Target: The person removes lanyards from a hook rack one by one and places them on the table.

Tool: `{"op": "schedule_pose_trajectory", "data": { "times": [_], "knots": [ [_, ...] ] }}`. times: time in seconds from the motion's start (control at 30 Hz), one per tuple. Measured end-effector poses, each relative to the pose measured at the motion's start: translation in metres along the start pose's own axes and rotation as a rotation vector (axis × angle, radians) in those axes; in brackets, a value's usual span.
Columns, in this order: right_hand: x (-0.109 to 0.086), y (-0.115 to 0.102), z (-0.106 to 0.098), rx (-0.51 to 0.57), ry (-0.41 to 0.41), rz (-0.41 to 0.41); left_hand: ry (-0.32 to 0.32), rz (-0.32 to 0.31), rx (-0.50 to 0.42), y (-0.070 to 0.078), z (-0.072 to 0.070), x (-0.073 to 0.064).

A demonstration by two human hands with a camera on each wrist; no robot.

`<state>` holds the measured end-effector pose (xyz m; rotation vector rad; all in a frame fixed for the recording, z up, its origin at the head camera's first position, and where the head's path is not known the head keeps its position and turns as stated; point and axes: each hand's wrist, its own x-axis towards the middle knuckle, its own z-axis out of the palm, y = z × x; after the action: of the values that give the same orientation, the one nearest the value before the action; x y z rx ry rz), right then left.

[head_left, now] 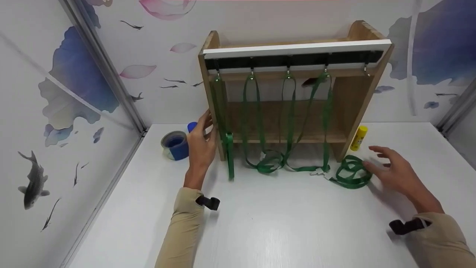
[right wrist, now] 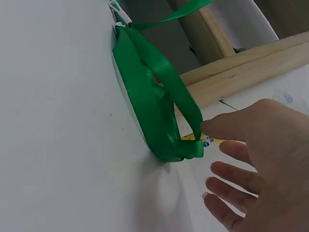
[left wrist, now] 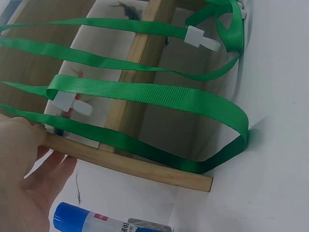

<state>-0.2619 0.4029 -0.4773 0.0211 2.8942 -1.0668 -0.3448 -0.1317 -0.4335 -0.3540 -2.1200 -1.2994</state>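
A wooden rack (head_left: 286, 119) stands at the back of the table, with a black strip (head_left: 269, 60) of metal hooks along its top. Green lanyards (head_left: 259, 108) hang from the hooks, their lower loops reaching the tabletop; the rightmost hook (head_left: 366, 70) is bare. My left hand (head_left: 202, 149) holds the rack's left side board (left wrist: 130, 163), thumb at its front edge and fingers along the outside. Beside the rack's right foot lies a coiled green lanyard (head_left: 353, 182). My right hand (head_left: 396, 171) is at the coil, its fingers spread and a fingertip right at the ribbon (right wrist: 157, 96).
Left of the rack stand a blue tape roll (head_left: 180, 152) and a blue-capped glue tube (left wrist: 79, 217). A yellow glue stick (head_left: 359, 138) stands by the rack's right side. White clips (left wrist: 202, 38) are on the lanyards. Printed walls (head_left: 89, 82) enclose the table at the back and left.
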Motion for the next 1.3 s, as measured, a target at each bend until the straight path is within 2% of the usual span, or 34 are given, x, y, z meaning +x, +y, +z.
{"op": "schedule_pose_trajectory", "data": {
  "times": [0.1,0.2,0.27,0.33,0.47,0.57,0.73,0.83,0.97,1.07,1.3],
  "knots": [
    [0.001,-0.009,0.005,-0.047,-0.104,0.020,-0.002,0.004,-0.002,0.000,0.000,0.000],
    [-0.003,-0.018,0.013,-0.117,-0.205,-0.032,-0.003,0.008,0.011,0.000,0.000,0.000],
    [-0.005,-0.022,0.018,-0.167,-0.219,-0.083,0.001,0.005,0.016,0.000,0.000,0.000],
    [-0.006,-0.026,0.020,-0.196,-0.207,-0.122,0.005,0.000,0.023,0.000,0.000,0.000],
    [-0.005,-0.029,0.016,-0.217,-0.160,-0.130,0.000,-0.011,0.027,0.001,0.000,-0.001],
    [-0.005,-0.024,0.010,-0.240,-0.119,-0.109,-0.004,-0.013,0.032,0.001,0.000,-0.001],
    [-0.008,-0.007,-0.001,-0.245,0.036,-0.039,-0.002,-0.006,0.025,0.001,0.000,-0.001],
    [-0.009,0.001,-0.001,-0.218,0.104,-0.004,-0.002,-0.003,0.023,0.001,0.000,-0.001],
    [-0.009,0.006,0.002,-0.196,0.159,0.001,-0.004,-0.003,0.020,0.001,0.000,0.000],
    [-0.007,0.008,0.003,-0.200,0.160,-0.006,-0.001,-0.001,0.018,0.001,0.000,0.000],
    [-0.009,-0.004,-0.014,-0.260,0.035,-0.029,0.003,0.003,0.006,0.000,0.001,-0.001]
  ]
}}
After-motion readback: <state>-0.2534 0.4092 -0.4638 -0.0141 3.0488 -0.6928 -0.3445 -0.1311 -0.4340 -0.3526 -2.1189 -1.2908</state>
